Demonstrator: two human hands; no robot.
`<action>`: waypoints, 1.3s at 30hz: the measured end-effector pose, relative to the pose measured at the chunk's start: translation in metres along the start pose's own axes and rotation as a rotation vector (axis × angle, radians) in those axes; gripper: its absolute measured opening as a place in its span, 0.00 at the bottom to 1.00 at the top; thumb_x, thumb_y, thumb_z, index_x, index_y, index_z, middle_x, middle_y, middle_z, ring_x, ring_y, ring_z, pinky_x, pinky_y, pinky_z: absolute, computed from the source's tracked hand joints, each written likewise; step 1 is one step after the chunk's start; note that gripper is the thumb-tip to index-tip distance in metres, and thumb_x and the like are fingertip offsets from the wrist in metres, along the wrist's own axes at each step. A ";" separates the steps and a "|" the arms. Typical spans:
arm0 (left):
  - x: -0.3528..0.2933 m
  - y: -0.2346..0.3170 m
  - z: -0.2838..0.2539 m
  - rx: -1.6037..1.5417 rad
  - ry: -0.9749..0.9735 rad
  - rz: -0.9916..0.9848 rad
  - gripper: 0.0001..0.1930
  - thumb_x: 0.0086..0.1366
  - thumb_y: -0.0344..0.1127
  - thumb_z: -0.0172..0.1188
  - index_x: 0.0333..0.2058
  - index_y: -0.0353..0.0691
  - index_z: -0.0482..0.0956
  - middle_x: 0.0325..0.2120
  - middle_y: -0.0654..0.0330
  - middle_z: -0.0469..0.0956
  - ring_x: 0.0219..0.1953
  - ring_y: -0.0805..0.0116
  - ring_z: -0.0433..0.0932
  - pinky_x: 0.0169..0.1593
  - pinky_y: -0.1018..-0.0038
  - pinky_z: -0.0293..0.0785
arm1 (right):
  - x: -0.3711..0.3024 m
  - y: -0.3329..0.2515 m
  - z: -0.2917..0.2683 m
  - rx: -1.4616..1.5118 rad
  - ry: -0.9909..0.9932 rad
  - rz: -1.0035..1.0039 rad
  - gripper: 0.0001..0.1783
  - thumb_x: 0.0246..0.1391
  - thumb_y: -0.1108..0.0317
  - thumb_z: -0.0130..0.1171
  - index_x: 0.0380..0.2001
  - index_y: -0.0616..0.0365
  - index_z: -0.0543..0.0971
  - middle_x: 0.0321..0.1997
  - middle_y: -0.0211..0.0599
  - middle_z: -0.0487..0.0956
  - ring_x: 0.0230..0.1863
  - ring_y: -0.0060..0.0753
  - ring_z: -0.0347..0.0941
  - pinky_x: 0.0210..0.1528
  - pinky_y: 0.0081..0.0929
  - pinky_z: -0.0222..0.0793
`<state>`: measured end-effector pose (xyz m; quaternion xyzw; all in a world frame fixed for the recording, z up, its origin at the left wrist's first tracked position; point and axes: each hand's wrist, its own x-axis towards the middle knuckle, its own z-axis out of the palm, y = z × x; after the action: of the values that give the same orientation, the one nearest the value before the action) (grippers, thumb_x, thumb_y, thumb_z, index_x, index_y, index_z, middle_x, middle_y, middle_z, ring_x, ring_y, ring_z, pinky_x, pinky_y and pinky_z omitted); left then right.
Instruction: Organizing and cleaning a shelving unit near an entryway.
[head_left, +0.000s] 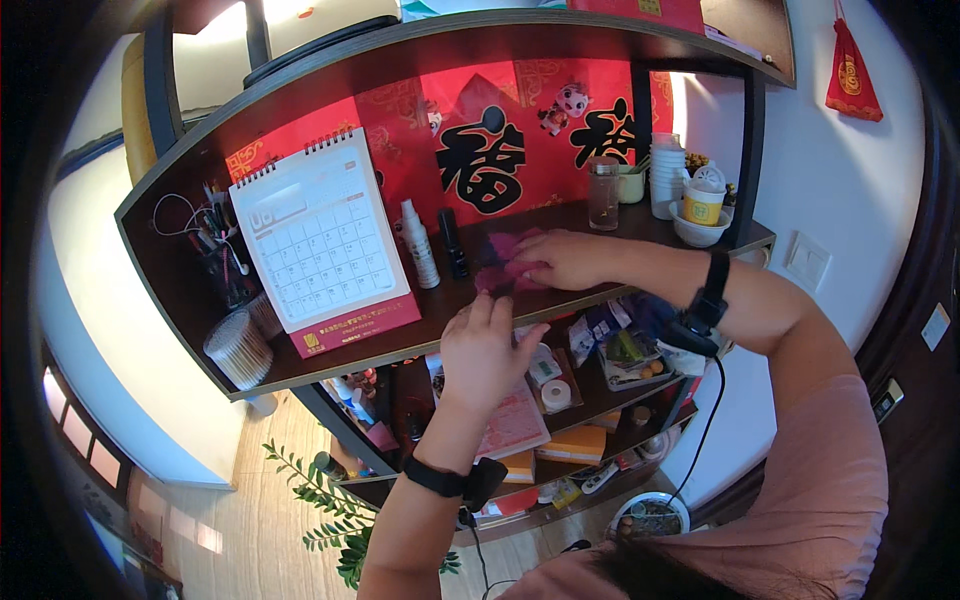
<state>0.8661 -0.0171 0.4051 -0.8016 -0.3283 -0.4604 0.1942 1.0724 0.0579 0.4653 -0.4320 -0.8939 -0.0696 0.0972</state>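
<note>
Your pink sleeve (815, 470) fills the lower right, closest to the camera, and both your forearms reach up over a dark wooden shelf (590, 222). Black straps with small devices and cables circle both your wrists. Your right hand (572, 260) lies over a purple-pink cloth (492, 278) near the shelf's front edge, its fingers bent and closed on the fabric, though the folds are partly blurred. Your left hand (482, 350) comes up in front of that edge, fingers long and close together, thumb standing wide of them; the fingertips reach the cloth's near side, but you cannot tell from this view whether they pinch it. Just left of the cloth stand a black bottle (453, 245) and a white spray bottle (420, 245), both upright. Farther left, a desk calendar (322, 235) leans back beside a round tub of cotton swabs (238, 348). To the right, behind your right forearm, stand a clear glass (603, 195) and stacked white cups (666, 180).
</note>
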 end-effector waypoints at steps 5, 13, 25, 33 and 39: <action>-0.002 -0.006 -0.002 -0.016 0.051 0.019 0.18 0.46 0.42 0.68 0.30 0.36 0.74 0.30 0.51 0.74 0.31 0.53 0.77 0.37 0.63 0.74 | 0.053 0.004 0.000 -0.027 -0.198 0.048 0.18 0.58 0.60 0.46 0.49 0.53 0.73 0.50 0.42 0.74 0.52 0.49 0.68 0.53 0.41 0.65; 0.000 -0.005 -0.004 -0.031 -0.031 0.002 0.17 0.45 0.41 0.68 0.30 0.36 0.74 0.32 0.51 0.75 0.30 0.55 0.77 0.34 0.65 0.75 | 0.149 0.044 0.021 -0.151 -0.337 0.088 0.18 0.59 0.60 0.44 0.47 0.57 0.75 0.45 0.49 0.77 0.42 0.46 0.74 0.45 0.42 0.69; -0.004 -0.010 0.003 -0.059 0.077 0.050 0.18 0.44 0.41 0.69 0.30 0.36 0.76 0.32 0.51 0.75 0.29 0.54 0.77 0.33 0.65 0.75 | 0.173 0.066 0.023 -0.188 -0.458 0.130 0.21 0.59 0.62 0.43 0.53 0.55 0.71 0.52 0.48 0.74 0.48 0.46 0.72 0.48 0.42 0.67; 0.002 -0.004 -0.002 -0.042 0.004 0.023 0.17 0.45 0.41 0.68 0.30 0.37 0.76 0.30 0.54 0.74 0.28 0.56 0.77 0.32 0.66 0.74 | 0.152 0.136 0.048 -0.189 -0.359 0.296 0.17 0.56 0.64 0.46 0.44 0.57 0.78 0.49 0.47 0.76 0.46 0.47 0.73 0.47 0.42 0.68; -0.001 -0.008 -0.003 -0.015 0.036 0.032 0.17 0.43 0.40 0.69 0.29 0.38 0.76 0.28 0.55 0.73 0.27 0.57 0.77 0.30 0.66 0.74 | 0.101 0.071 0.018 -0.390 -0.520 0.345 0.21 0.63 0.55 0.37 0.53 0.47 0.72 0.55 0.43 0.72 0.55 0.45 0.68 0.56 0.40 0.63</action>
<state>0.8579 -0.0134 0.4054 -0.7997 -0.3084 -0.4741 0.2016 1.0647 0.1826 0.4740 -0.5902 -0.7726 -0.1089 -0.2071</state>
